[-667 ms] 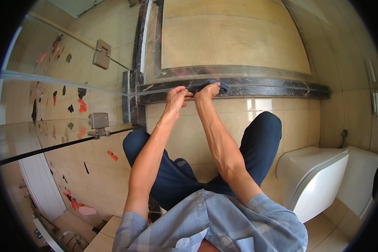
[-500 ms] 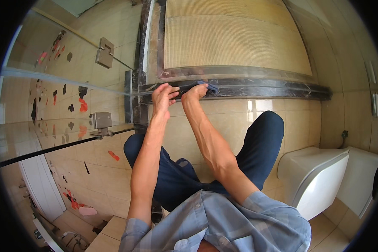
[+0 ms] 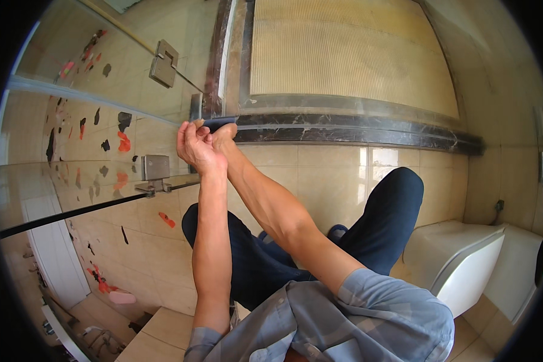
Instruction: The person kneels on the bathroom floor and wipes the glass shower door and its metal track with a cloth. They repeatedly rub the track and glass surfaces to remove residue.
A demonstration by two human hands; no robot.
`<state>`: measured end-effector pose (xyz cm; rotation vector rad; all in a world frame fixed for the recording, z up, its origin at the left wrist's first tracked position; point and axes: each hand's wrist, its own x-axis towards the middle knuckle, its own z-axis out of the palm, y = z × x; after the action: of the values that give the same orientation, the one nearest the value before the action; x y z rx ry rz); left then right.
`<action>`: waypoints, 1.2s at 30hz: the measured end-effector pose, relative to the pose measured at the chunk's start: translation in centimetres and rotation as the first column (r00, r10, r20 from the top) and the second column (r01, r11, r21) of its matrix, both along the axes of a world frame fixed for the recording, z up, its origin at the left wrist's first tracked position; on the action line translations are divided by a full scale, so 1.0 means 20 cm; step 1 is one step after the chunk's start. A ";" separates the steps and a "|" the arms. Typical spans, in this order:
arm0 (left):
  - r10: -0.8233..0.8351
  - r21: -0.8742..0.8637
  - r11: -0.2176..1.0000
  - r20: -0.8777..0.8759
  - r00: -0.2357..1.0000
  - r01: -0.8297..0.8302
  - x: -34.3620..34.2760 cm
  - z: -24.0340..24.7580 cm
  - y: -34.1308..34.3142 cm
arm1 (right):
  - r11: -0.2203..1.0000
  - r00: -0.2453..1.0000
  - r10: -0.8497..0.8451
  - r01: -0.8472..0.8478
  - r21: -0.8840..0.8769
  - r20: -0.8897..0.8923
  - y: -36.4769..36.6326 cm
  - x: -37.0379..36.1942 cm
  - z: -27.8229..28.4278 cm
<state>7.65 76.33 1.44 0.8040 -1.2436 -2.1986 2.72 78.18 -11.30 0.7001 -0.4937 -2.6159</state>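
A dark blue cloth (image 3: 219, 124) lies across the left end of the black marble threshold (image 3: 344, 134). My right hand (image 3: 225, 134) holds it from its near side, wrist bent, with the fingertips hidden behind the hand. Close beside it, to the left, is my left hand (image 3: 194, 146), its palm partly turned up and its fingers loosely bent and apart. Nothing shows in the left palm; whether its fingertips touch the cloth is hard to see. Both hands are at the corner where the threshold meets the glass panel's metal edge strip.
Glass panels (image 3: 96, 136) with metal hinges (image 3: 157, 168) stand at the left. Beyond the threshold lies a ribbed beige floor panel (image 3: 350, 54). A white toilet (image 3: 458, 259) stands at the right. Red and black patches (image 3: 123, 142) show at the left, partly through the glass.
Both hands have moved left along the threshold to its corner, the cloth going with my right hand. The left hand's fingers are more bent than before. The view has shifted slightly.
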 end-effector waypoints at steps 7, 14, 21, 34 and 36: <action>0.008 0.051 0.999 0.046 0.999 -0.011 -0.01 0.00 0.03 | 0.989 0.946 -0.112 0.078 0.122 0.304 0.31 0.10 0.34; -0.065 0.111 0.992 0.030 0.997 0.061 -0.01 -0.01 0.11 | 0.843 0.916 -0.326 0.170 0.511 0.232 1.13 0.34 0.48; -0.022 0.162 0.987 0.015 1.000 0.019 -0.04 0.01 -0.04 | 0.018 0.752 -0.568 0.417 0.909 -0.334 1.44 0.61 0.40; -0.827 0.274 0.560 0.133 0.546 0.782 0.26 -0.10 0.44 | -0.803 0.855 0.519 0.486 0.344 0.004 0.84 0.66 -0.42; -0.848 0.225 0.530 0.176 0.500 0.818 0.29 -0.14 0.45 | -0.812 0.821 0.464 0.544 -0.210 0.333 0.67 0.65 -0.40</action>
<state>13.50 85.25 -1.29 0.5899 -1.9753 -3.0202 15.70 91.53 -19.34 0.2405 -2.9415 0.1999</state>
